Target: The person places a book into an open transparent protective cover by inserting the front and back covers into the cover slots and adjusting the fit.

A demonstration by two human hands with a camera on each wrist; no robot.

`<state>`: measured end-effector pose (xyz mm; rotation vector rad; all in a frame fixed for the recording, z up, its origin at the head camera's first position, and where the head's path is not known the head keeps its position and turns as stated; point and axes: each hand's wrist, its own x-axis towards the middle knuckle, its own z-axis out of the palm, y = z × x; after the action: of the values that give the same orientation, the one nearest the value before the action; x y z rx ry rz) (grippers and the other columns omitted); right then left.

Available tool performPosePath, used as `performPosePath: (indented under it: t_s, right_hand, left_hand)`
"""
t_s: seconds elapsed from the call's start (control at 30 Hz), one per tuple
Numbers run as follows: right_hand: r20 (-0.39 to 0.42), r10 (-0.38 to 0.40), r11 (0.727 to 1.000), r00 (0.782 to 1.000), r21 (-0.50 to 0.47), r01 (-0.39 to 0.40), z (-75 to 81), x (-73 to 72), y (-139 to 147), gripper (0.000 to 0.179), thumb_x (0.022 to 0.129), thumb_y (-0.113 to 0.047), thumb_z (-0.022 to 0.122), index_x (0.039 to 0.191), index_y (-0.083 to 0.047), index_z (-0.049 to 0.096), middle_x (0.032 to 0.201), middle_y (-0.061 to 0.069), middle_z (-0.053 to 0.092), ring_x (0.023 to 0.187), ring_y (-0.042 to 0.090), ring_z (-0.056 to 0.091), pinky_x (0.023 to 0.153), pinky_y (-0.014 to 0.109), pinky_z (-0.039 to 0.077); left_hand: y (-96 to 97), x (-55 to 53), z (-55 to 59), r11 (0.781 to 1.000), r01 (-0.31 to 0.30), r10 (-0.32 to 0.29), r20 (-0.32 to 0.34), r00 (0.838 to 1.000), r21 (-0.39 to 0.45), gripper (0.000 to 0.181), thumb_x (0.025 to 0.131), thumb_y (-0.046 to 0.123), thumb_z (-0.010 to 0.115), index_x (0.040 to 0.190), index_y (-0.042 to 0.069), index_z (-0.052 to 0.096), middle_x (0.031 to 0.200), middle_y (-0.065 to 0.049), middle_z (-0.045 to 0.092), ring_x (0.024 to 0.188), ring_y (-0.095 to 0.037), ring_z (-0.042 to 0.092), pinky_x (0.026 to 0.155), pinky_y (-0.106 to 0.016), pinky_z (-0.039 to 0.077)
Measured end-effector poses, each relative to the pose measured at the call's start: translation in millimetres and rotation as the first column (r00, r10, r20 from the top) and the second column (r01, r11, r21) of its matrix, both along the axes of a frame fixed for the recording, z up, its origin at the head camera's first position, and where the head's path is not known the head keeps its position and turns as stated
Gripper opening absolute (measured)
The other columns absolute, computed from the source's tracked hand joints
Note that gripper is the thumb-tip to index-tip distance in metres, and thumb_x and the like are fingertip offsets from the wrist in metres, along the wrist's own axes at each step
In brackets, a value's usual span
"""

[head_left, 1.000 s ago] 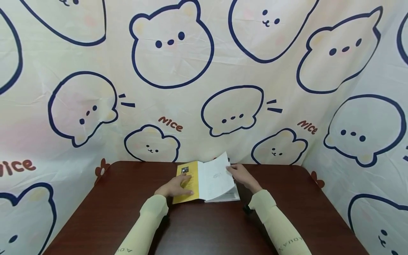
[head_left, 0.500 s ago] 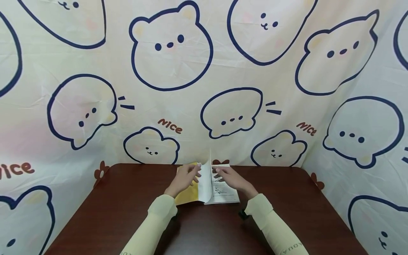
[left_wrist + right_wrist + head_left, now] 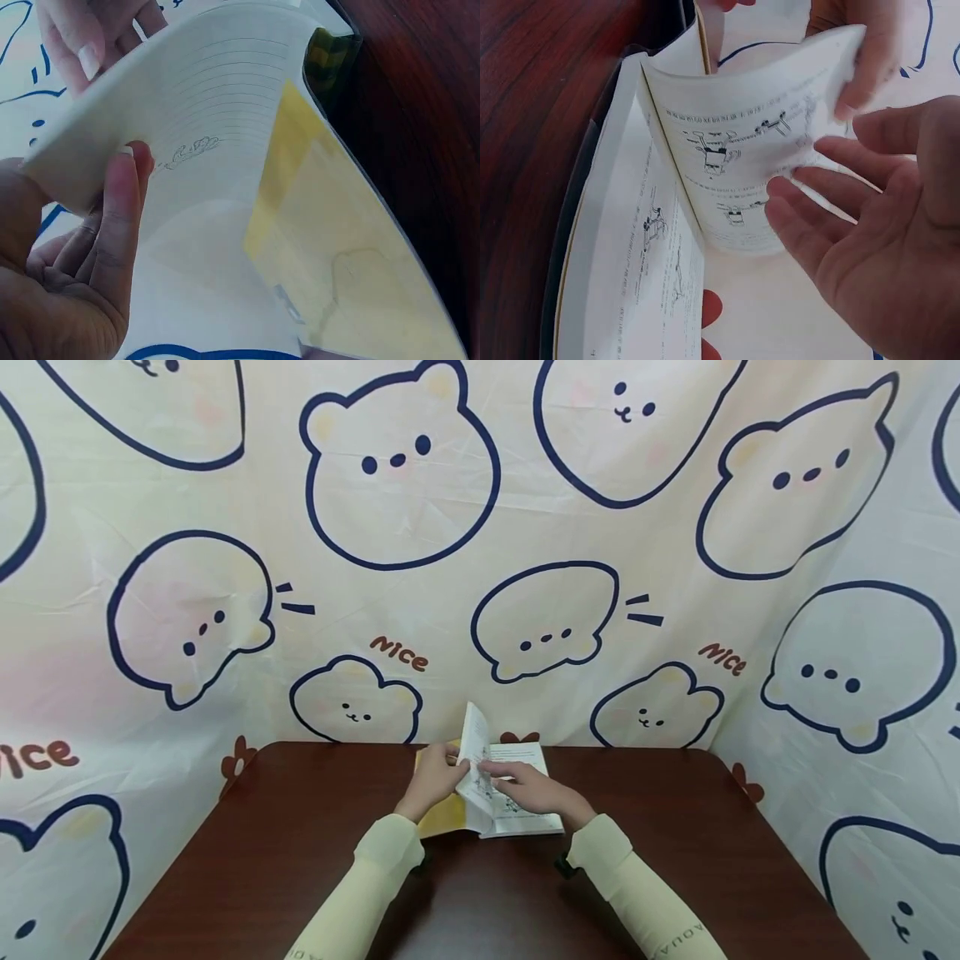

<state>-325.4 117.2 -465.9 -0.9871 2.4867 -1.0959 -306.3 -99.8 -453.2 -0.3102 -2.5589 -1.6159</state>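
An open book (image 3: pixel 528 822) lies near the far edge of the table, its yellow cover flap (image 3: pixel 446 815) spread on the left. Raised from it, a turned page (image 3: pixel 473 735) stands nearly upright; whether it is one leaf or more, I cannot tell. My left hand (image 3: pixel 432 779) pinches this page at its outer edge between thumb and fingers, as the left wrist view shows. On the printed side, my right hand (image 3: pixel 877 225) has its fingers extended close to the page, thumb apart. Line drawings and text cover the right-hand page (image 3: pixel 652 247).
The dark brown table (image 3: pixel 480 902) extends toward me and to both sides. Behind it hangs a pale cloth (image 3: pixel 435 610) printed with cartoon bear faces, which also covers the sides.
The left hand has gone from resting on the yellow flap to pinching the raised page. That page has swung leftward. The right hand has let go of a page and moved left.
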Motion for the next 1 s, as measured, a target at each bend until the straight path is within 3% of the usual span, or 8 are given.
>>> performPosePath:
  t_s: [0.17,0.4,0.67,0.8,1.0]
  right_hand:
    - [-0.005,-0.041,0.998,0.999,-0.052,0.041,7.6,-0.4,7.0,0.045,0.107,-0.017,0.049,0.152,-0.009,0.048,0.159,0.014,0.043,0.142,0.035,0.046,0.111,0.054,0.044]
    - [0.063,-0.229,0.960,0.971,-0.152,0.236,16.4,-3.7,26.1,0.047,0.106,-0.020,0.054,0.153,-0.016,0.048,0.154,0.011,0.048,0.126,0.039,0.056,0.101,0.053,0.052]
    - [0.012,-0.360,0.900,0.933,-0.260,0.351,1.7,-12.9,46.1,0.051,0.108,-0.018,0.049,0.156,-0.005,0.038,0.163,0.014,0.036,0.151,0.035,0.032,0.120,0.053,0.031]
    - [0.045,-0.388,0.883,0.921,-0.270,0.385,-4.4,-12.6,51.4,0.051,0.109,-0.018,0.048,0.156,-0.005,0.037,0.163,0.014,0.036,0.152,0.034,0.032,0.121,0.053,0.030]
    - [0.072,-0.408,0.878,0.910,-0.243,0.412,-10.0,-13.2,56.3,0.051,0.109,-0.020,0.047,0.158,-0.009,0.036,0.163,0.013,0.036,0.152,0.034,0.031,0.119,0.056,0.031]
  left_hand:
    - [-10.2,0.6,-5.1,0.999,-0.040,0.040,-0.010,0.999,-0.002,0.025,0.097,0.005,0.062,0.114,-0.012,0.069,0.095,-0.020,0.075,0.075,-0.023,0.075,0.064,-0.033,0.061]
    - [-22.8,2.1,-8.5,0.997,-0.083,0.082,0.062,0.995,0.005,0.028,0.099,0.008,0.063,0.119,-0.011,0.068,0.099,-0.020,0.074,0.076,-0.022,0.074,0.065,-0.033,0.061]
    - [-35.3,4.9,-16.0,0.993,-0.114,0.116,0.078,0.990,-0.025,0.030,0.099,0.005,0.062,0.121,-0.015,0.065,0.102,-0.024,0.073,0.077,-0.023,0.074,0.066,-0.032,0.061]
    - [-39.0,7.3,-19.3,0.990,-0.142,0.143,0.116,0.983,-0.019,0.030,0.099,0.006,0.063,0.121,-0.014,0.066,0.101,-0.022,0.073,0.076,-0.021,0.073,0.066,-0.031,0.060]
    - [-45.3,8.0,-25.4,0.986,-0.166,0.168,0.132,0.977,-0.025,0.029,0.099,0.007,0.064,0.121,-0.012,0.067,0.100,-0.019,0.074,0.076,-0.019,0.073,0.065,-0.031,0.059]
